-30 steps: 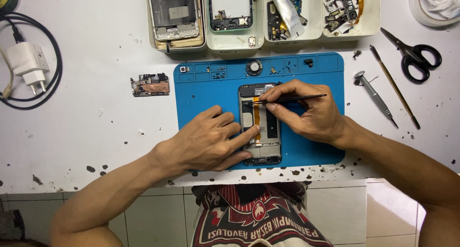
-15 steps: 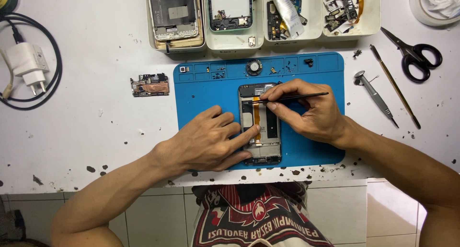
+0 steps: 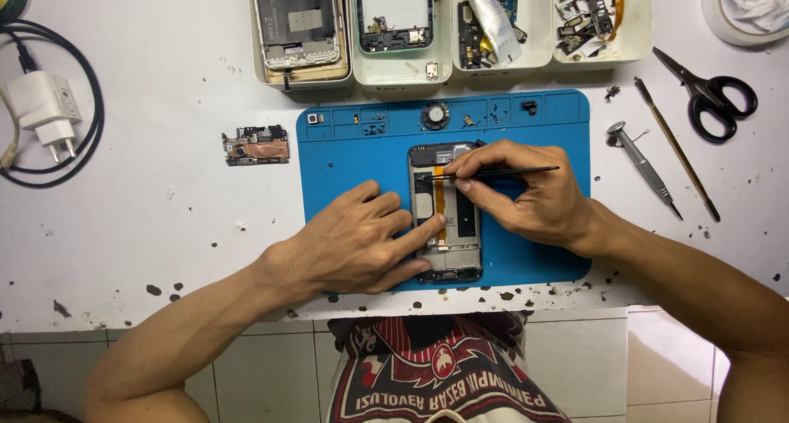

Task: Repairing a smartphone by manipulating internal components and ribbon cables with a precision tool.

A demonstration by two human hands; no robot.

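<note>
Opened phone [image 3: 448,226] pinned flat on blue mat [image 3: 345,144] under left hand [image 3: 353,242] fingers. Black tweezers [image 3: 493,173] pinched closed-fingered by right hand [image 3: 526,197], tip at phone's top end; long axis runs away from body.

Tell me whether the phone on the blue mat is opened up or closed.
Opened up. The phone lies flat on the blue mat with its inner frame and an orange flex strip exposed; no back cover is on it.
</note>
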